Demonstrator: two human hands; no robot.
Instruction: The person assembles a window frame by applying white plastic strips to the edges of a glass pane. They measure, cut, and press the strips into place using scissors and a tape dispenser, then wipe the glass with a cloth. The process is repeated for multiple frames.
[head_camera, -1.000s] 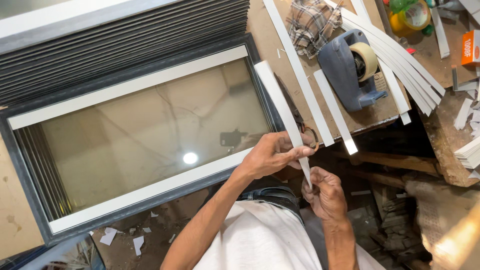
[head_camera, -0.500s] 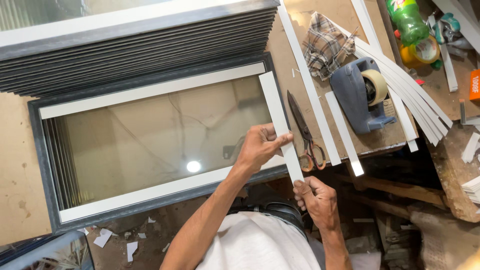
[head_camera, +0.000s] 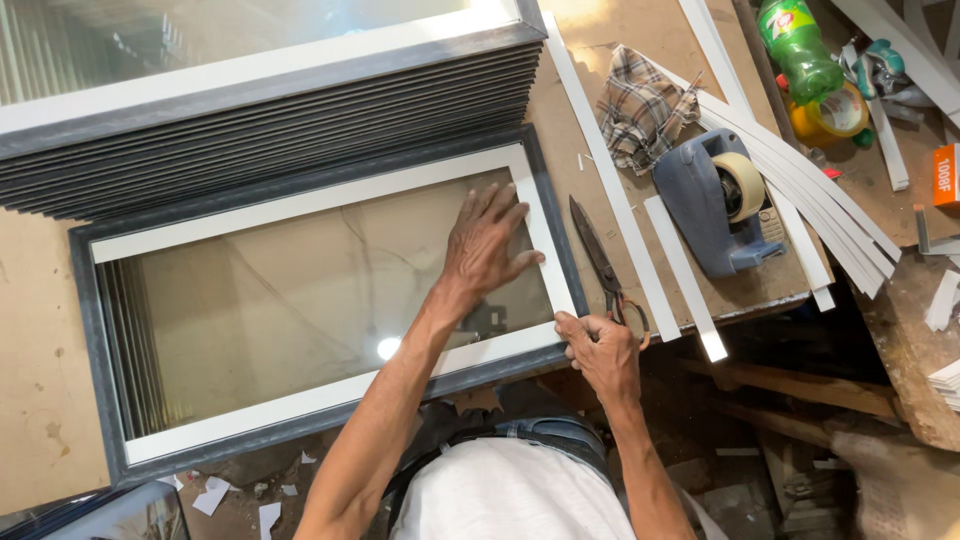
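Observation:
A dark-framed glass panel (head_camera: 95, 330) lies flat on the bench with white strips along its inner edges. My left hand (head_camera: 487, 245) rests open and flat on the glass, fingertips by the white strip (head_camera: 545, 240) on the panel's right side. My right hand (head_camera: 600, 350) pinches the near end of that strip at the frame's lower right corner. Dark scissors (head_camera: 600, 262) lie just right of the frame.
A stack of similar framed panels (head_camera: 280, 130) lies behind. To the right are loose white strips (head_camera: 610, 190), a blue tape dispenser (head_camera: 715, 205), a plaid cloth (head_camera: 640, 105), a green bottle (head_camera: 797, 45) and a yellow tape roll (head_camera: 835, 118). Paper scraps (head_camera: 215, 495) litter the floor.
The white strip that was held up above the frame's right edge now lies along it. My left hand has moved onto the glass and spread flat; my right hand has gone to the corner.

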